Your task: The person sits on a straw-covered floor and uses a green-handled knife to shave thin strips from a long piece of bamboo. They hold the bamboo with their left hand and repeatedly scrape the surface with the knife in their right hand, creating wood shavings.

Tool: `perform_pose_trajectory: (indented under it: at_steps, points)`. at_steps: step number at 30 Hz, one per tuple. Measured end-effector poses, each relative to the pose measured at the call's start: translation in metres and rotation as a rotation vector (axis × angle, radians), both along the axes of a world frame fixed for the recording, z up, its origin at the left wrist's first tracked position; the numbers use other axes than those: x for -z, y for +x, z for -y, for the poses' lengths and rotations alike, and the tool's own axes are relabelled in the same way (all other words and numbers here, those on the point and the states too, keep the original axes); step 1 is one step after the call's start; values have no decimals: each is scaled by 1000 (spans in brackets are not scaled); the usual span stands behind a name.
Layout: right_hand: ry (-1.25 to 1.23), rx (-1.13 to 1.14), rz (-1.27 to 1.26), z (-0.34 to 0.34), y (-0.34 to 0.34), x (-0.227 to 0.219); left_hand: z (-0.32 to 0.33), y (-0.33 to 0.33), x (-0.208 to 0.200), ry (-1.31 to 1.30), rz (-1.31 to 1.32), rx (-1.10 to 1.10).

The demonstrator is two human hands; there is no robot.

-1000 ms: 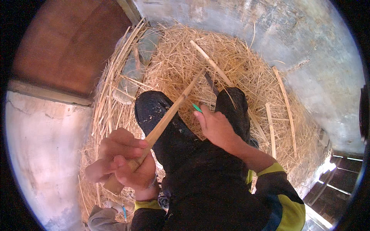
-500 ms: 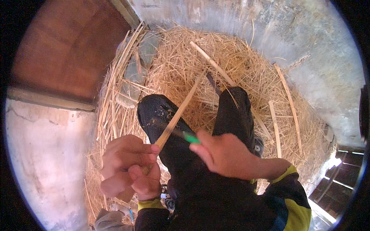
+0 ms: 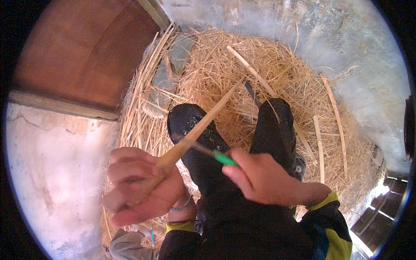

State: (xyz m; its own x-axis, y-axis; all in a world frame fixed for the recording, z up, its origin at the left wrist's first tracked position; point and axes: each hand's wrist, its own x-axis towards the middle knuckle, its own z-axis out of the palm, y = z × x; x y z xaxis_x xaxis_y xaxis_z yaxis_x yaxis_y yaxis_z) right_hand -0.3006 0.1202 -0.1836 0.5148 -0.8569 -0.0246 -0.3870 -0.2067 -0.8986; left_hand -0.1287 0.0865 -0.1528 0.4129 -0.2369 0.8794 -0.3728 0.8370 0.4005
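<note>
My left hand (image 3: 145,188), smeared by motion, holds the near end of a long pale bamboo strip (image 3: 211,114). The strip lies across the palm and slants away over my left knee, its far tip above the straw between my knees. In my right hand (image 3: 264,175) is a small knife (image 3: 225,158) with a green handle, the fingers wrapped round it. Its blurred blade meets the strip's right side a little beyond my left hand; whether it cuts in, I cannot tell. Small shavings lie on the dark trousers over my left knee.
Straw (image 3: 208,56) covers the floor, with loose bamboo strips (image 3: 318,147) at the right and a bundle of thin strips (image 3: 145,78) at the left. A dark blade-like piece (image 3: 252,94) lies between my knees. Grey walls (image 3: 346,39) and a brown panel (image 3: 82,52) surround it.
The whole view has shifted, moving the scene rightward. My left hand has slid down toward the strip's near end and its grip looks looser. The knife stays at the strip in my right hand.
</note>
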Motion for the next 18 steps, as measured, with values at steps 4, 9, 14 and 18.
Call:
perform_pose_trajectory:
  at_steps: [4,9,14,18]
  points:
    - [-94,23,27,2,11,8,0,-5,5,-102,72,-137]
    - [-119,40,-167,5,11,1,-1,-1,6,-99,37,-71]
    - [-177,105,-274,1,16,10,-3,-2,8,-87,20,51]
    - [-153,91,-233,4,14,13,-3,-4,9,-63,-40,-28]
